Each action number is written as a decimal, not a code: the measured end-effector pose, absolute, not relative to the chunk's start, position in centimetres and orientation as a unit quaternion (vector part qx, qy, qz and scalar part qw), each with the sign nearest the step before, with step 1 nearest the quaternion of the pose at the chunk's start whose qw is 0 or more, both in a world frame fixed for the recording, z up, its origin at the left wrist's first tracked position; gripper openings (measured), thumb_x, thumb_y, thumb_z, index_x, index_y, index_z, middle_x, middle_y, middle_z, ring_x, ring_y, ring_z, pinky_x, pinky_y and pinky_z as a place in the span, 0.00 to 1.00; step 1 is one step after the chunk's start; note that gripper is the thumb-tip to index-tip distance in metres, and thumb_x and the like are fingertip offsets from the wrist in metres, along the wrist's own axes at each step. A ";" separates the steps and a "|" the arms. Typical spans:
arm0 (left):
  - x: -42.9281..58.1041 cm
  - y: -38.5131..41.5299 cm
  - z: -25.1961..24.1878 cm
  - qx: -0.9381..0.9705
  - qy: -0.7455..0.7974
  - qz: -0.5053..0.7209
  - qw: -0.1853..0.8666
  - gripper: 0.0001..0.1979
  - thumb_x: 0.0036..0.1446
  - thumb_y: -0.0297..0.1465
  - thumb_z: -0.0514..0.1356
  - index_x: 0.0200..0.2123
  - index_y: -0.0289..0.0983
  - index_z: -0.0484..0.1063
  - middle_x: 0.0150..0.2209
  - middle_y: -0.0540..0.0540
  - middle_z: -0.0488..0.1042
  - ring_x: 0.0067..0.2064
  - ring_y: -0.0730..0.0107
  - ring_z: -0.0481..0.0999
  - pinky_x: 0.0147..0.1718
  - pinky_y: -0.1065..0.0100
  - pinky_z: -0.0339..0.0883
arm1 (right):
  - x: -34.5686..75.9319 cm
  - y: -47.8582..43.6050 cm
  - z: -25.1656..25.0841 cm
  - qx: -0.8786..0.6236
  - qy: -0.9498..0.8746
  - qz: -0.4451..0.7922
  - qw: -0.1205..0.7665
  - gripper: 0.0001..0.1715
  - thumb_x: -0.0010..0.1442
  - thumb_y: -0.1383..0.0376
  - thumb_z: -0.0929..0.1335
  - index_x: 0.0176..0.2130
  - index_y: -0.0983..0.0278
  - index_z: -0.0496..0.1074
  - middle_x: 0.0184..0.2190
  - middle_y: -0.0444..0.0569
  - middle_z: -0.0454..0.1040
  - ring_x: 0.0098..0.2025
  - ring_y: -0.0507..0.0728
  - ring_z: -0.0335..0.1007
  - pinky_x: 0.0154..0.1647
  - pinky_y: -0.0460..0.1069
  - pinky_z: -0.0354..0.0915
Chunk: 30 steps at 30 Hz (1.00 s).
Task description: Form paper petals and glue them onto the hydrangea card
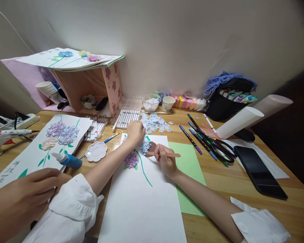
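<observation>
My left hand (136, 133) is closed at the top edge of the white sheet (142, 209), beside the pale blue paper scraps (154, 122); what its fingers hold, if anything, is hidden. Pinched in my right hand (165, 160) is a flat wooden stick (173, 155), its far end beside a blue-white paper flower (145, 147) on the sheet. A purple flower (131, 160) lies left of it, and a green stem line (144, 170) curves downward. A brown patch (152, 146) shows between the blue flower and my right fingers.
Another person's hand (38, 185) is at the lower left, near a blue glue bottle (74, 161). A finished flower picture (83, 126) and palette (96, 151) lie left. Scissors (224, 148), pens (190, 139) and a phone (259, 172) are right. Behind stand markers (128, 118) and a cup (168, 104).
</observation>
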<state>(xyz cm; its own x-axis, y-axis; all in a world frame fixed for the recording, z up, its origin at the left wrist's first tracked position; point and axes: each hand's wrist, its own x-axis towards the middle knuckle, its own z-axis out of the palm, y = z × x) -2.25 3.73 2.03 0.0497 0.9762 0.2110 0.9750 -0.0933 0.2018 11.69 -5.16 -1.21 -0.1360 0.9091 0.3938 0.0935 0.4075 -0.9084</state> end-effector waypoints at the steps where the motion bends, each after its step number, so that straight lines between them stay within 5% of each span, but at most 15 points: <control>1: -2.3 3.8 2.0 0.724 0.673 0.150 0.005 0.09 0.57 0.32 0.55 0.32 0.35 0.74 0.36 0.39 0.74 0.44 0.55 0.68 0.42 0.60 0.59 | 11.7 -5.1 -1.2 -0.385 -0.649 0.382 0.533 0.29 0.67 0.56 0.53 0.18 0.62 0.57 0.16 0.42 0.59 0.21 0.51 0.58 0.26 0.48 0.54; 18: -2.0 3.9 1.8 0.705 0.687 0.173 0.030 0.08 0.54 0.32 0.57 0.29 0.36 0.75 0.36 0.41 0.75 0.44 0.56 0.68 0.42 0.60 0.59 | 11.8 -5.3 -0.9 -0.388 -0.651 0.369 0.538 0.30 0.67 0.57 0.53 0.17 0.61 0.57 0.15 0.43 0.58 0.21 0.52 0.57 0.26 0.49 0.55; 30: -3.4 4.5 2.9 0.681 0.684 0.236 0.113 0.08 0.56 0.35 0.59 0.33 0.37 0.75 0.37 0.47 0.79 0.39 0.66 0.74 0.35 0.68 0.61 | 11.7 -5.3 -1.0 -0.381 -0.647 0.380 0.541 0.30 0.67 0.57 0.53 0.17 0.62 0.57 0.16 0.43 0.58 0.21 0.51 0.55 0.26 0.49 0.54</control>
